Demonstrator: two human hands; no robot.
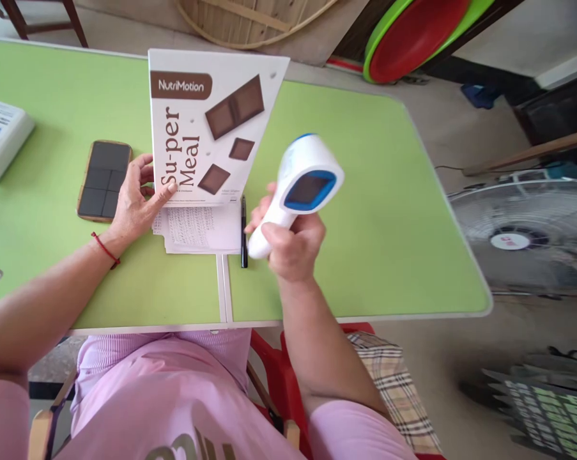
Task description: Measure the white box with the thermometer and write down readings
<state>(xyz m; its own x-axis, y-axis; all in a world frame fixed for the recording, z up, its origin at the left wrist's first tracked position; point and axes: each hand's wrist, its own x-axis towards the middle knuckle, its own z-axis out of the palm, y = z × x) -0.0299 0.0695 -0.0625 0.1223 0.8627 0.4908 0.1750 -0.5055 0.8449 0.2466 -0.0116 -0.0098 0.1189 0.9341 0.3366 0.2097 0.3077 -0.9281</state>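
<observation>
My left hand (pixel 139 195) grips the lower left corner of a white box (pixel 183 150) with brown chocolate pictures and "NutriMotion Su-per Meal" printing. The box is held up at a tilt above papers with handwriting (pixel 202 233). In my right hand (pixel 295 246) is a white infrared thermometer (pixel 278 220) with a blue-rimmed dark screen, its fingers wrapped round the handle. The thermometer is raised over the green table, to the right of the box and apart from it. A black pen (pixel 243 233) lies beside the papers, between them and my right hand.
A phone (pixel 105 182) lies left of my left hand on the green table (pixel 379 211). Farther left is a white box-shaped device (pixel 5 137). A large fan (pixel 508 239) stands beyond the right edge. Red chairs (pixel 278 364) are at the front edge.
</observation>
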